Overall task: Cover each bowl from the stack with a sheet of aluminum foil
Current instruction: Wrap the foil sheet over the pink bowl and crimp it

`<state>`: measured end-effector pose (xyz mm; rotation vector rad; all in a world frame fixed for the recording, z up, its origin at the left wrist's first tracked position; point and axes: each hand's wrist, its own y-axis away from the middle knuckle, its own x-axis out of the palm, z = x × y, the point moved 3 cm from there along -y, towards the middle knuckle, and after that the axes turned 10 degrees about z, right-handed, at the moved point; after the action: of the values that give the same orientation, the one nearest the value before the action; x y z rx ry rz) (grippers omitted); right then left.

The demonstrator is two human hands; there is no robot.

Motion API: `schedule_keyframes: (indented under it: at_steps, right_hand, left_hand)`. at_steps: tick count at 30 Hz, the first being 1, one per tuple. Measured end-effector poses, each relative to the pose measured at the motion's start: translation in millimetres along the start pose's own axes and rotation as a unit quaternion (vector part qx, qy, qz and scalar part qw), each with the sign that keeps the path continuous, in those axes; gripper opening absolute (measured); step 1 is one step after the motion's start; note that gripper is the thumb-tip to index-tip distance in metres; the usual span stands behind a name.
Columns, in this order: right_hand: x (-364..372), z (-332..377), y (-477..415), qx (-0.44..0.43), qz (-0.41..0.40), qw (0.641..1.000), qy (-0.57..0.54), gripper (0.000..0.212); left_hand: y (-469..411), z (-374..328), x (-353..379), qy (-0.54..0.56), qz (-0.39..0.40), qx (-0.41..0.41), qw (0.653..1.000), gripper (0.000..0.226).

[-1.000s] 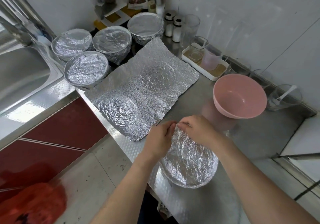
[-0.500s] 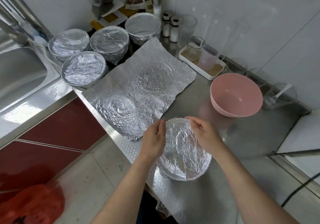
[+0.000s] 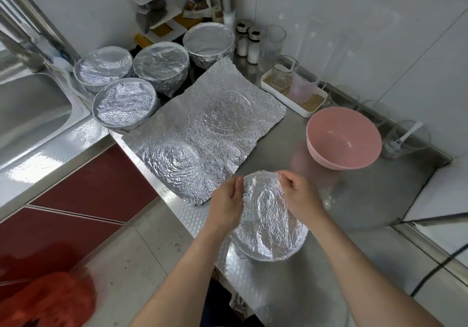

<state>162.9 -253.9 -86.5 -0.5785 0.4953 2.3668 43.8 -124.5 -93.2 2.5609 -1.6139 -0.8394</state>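
Item 1. Near bowl [image 3: 271, 215]: stands on the steel table [image 3: 342, 263] by its near edge. It is wrapped in crinkled aluminum foil over the mouth and down the sides, and sits between the two hands.

Item 2. Left hand [image 3: 226, 200]: set against the bowl's left rim. Grip open, with fingers fairly straight and pointing to the far side, pressing the foil against the side.

Item 3. Right hand [image 3: 301, 195]: at the bowl's far right rim. Grip closed, with fingers curled and pinching the foil at the edge.

Item 4. Foil sheet [image 3: 202, 129]: large and flat on the table, just beyond and left of the near bowl. Two round bowl imprints are pressed into it.

Item 5. Four covered bowls: a cluster at the far left, beside the sheet's far edge. One is nearest the sink [image 3: 125, 103], two are behind it [image 3: 103, 67] [image 3: 162, 65], and one is farthest back [image 3: 209, 40]. All are wrapped in foil.

Item 6. Pink bowl [image 3: 344, 139]: uncovered and upright, on the right of the table, apart from the sheet.

Item 7. White tray [image 3: 311, 110]: beyond the pink bowl, near the wall, holding clear cups.

Item 8. Two shakers [image 3: 249, 43]: just right of the farthest covered bowl.

Item 9. Sink [image 3: 30, 108]: steel basin, at the far left.
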Motion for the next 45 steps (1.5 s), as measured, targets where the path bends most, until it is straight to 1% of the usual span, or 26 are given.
schedule_keyframes:
  at_steps: [2, 4, 6, 7, 9, 11, 13, 15, 16, 18, 20, 23, 25, 26, 28, 30, 31, 32, 33, 34, 35, 37, 39, 41, 43, 45]
  right_hand:
    - [2.1, -0.2, 0.1, 0.011, 0.018, 1.000, 0.006, 0.029]
    - [1.9, 0.5, -0.7, 0.029, 0.032, 0.999, 0.005, 0.025]
    - [-3.0, 5.2, 1.1, 0.048, 0.046, 0.998, 0.003, 0.022]
    - [-7.6, 6.3, 2.4, 0.058, 0.044, 0.997, 0.010, 0.028]
    - [-16.8, 1.2, 8.4, 0.078, 0.012, 0.997, 0.011, 0.033]
    - [-20.2, -4.5, 19.1, 0.087, -0.019, 0.995, -0.037, 0.031]
    - [-14.0, -8.1, 29.8, 0.100, -0.023, 0.990, -0.100, 0.030]
    - [-2.8, -6.5, 35.9, 0.113, -0.019, 0.981, -0.153, 0.027]
    - [2.8, -5.9, 36.6, 0.116, -0.030, 0.978, -0.169, 0.026]
    - [9.2, -8.2, 34.2, 0.113, -0.067, 0.979, -0.158, 0.027]
    - [10.8, -7.0, 30.3, 0.100, -0.069, 0.985, -0.126, 0.032]
    - [6.5, 0.9, 17.1, 0.078, -0.010, 0.994, -0.080, 0.034]
    - [1.0, 7.1, -0.2, 0.066, 0.039, 0.996, -0.040, 0.028]
    - [-1.3, 11.2, -9.3, 0.060, 0.062, 0.996, -0.021, 0.026]
    - [-8.8, 15.5, -24.3, 0.058, 0.092, 0.994, 0.016, 0.033]
    - [-21.1, 22.3, -28.5, 0.051, 0.084, 0.995, 0.020, 0.039]
    - [-27.4, 23.7, -25.0, 0.052, 0.059, 0.997, -0.003, 0.038]
    - [-32.7, 22.8, -20.0, 0.060, 0.014, 0.997, -0.044, 0.037]
    - [-35.9, 20.4, -11.6, 0.080, -0.038, 0.991, -0.101, 0.035]
    - [-36.7, 15.9, -2.1, 0.110, -0.088, 0.976, -0.164, 0.034]
    - [-34.0, 10.1, 8.1, 0.143, -0.126, 0.958, -0.216, 0.033]
    - [-20.6, -3.2, 27.4, 0.207, -0.176, 0.922, -0.275, 0.034]
    - [-2.8, -19.4, 43.2, 0.264, -0.219, 0.878, -0.335, 0.037]
    - [14.9, -28.2, 54.1, 0.307, -0.226, 0.835, -0.397, 0.047]
    - [27.9, -29.7, 54.0, 0.305, -0.212, 0.806, -0.460, 0.060]
    - [33.1, -25.0, 44.0, 0.286, -0.191, 0.798, -0.495, 0.055]
  left_hand:
    - [1.7, 3.4, -0.6, 0.031, 0.007, -0.013, 0.999, 0.040]
    - [2.7, 4.2, -3.4, 0.048, 0.028, -0.024, 0.998, 0.036]
    - [3.5, 3.9, -9.7, 0.017, 0.034, -0.029, 0.999, 0.036]
    - [1.8, 1.3, -14.0, -0.002, 0.028, -0.026, 0.999, 0.040]
    - [-5.4, -6.3, -18.7, -0.042, 0.034, -0.005, 0.999, 0.043]
    - [-15.2, -12.4, -16.2, -0.082, 0.069, 0.009, 0.994, 0.043]
    - [-23.2, -16.4, -9.9, -0.097, 0.111, 0.006, 0.989, 0.042]
    - [-27.8, -18.5, -3.6, -0.125, 0.125, 0.011, 0.984, 0.038]
    - [-28.4, -19.8, -2.1, -0.145, 0.121, 0.016, 0.982, 0.036]
    - [-26.9, -21.3, -0.7, -0.157, 0.102, 0.021, 0.982, 0.032]
    - [-22.7, -19.5, -1.8, -0.141, 0.079, 0.018, 0.987, 0.028]
    - [-15.7, -14.6, -5.6, -0.115, 0.032, -0.003, 0.993, 0.027]
    - [-11.2, -9.7, -8.1, -0.077, -0.013, -0.034, 0.996, 0.030]
    - [-8.3, -6.6, -8.8, -0.049, -0.041, -0.051, 0.997, 0.031]
    - [-1.6, 1.5, -6.7, 0.045, -0.102, -0.091, 0.990, 0.038]
    - [7.4, 10.2, -4.3, 0.148, -0.158, -0.125, 0.968, 0.044]
    - [11.4, 12.3, -3.7, 0.174, -0.172, -0.129, 0.961, 0.044]
    - [13.6, 12.9, -4.4, 0.183, -0.177, -0.127, 0.958, 0.042]
    - [14.4, 13.5, -4.7, 0.184, -0.173, -0.127, 0.959, 0.038]
    - [14.3, 12.6, -6.1, 0.186, -0.168, -0.130, 0.959, 0.035]
    - [12.9, 12.5, -7.5, 0.193, -0.163, -0.134, 0.958, 0.038]
    - [9.0, 7.0, -10.5, 0.217, -0.158, -0.130, 0.954, 0.045]
    - [4.2, -1.2, -9.8, 0.228, -0.146, -0.120, 0.955, 0.047]
    - [0.9, -6.8, -8.6, 0.245, -0.136, -0.104, 0.954, 0.046]
    - [-2.3, -10.2, -7.7, 0.270, -0.130, -0.106, 0.948, 0.044]
    - [-4.7, -10.2, -7.1, 0.277, -0.125, -0.127, 0.944, 0.044]
